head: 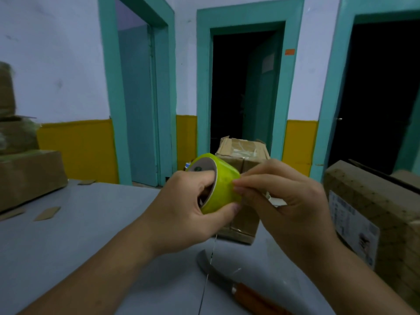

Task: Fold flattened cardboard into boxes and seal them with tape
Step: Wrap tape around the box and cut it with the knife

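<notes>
Left hand [193, 201] grips green tape roll [218, 183], right hand [279, 201] pinching at its free end; box [241, 160] mid-table stands folded, partly taped, sealing apparently unfinished.

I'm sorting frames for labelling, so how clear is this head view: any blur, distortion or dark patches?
Head view: wide-angle bending bows the door frames; the stacked boxes at the left edge are smeared; the two open doorways are black, without detail; the left hand, right hand and green tape roll are slightly soft but readable; the knife on the table shows dull sheen, no harsh glare.
</notes>
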The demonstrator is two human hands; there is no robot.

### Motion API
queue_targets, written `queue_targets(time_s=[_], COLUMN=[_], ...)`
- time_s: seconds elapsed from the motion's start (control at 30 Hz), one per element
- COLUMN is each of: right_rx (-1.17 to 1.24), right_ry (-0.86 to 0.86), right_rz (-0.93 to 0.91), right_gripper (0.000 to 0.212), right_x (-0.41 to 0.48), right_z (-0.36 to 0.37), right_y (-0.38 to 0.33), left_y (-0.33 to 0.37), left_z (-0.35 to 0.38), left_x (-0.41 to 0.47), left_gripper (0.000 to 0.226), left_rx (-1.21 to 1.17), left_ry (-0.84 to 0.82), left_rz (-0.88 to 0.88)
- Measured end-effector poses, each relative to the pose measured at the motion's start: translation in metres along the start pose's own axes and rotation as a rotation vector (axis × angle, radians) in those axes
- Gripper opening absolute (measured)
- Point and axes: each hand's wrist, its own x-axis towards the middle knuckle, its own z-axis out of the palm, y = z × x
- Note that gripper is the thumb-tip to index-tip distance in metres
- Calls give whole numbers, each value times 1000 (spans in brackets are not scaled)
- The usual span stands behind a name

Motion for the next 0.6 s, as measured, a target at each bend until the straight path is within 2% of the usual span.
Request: queue_targets(time_s=[0.17,0.3,0.47,0.6], right_rx=[-27,31,52,11], right_ry=[-108,-187,-222,-315], right_rz=[-1,102,116,163], right_gripper=[17,14,14,16], right_x=[2,3,4,4], right_z=[-1,-3,-1,0], right_y=[2,0,0,0], left_y=[3,7,6,3], left_z=[-4,-4,-5,-4], left_x=[1,2,-1,-2], left_gripper=[9,31,20,17], left_rx=[50,126,171,101], left_ry=[-42,-114,-122,-161], left_rz=[6,45,72,49])
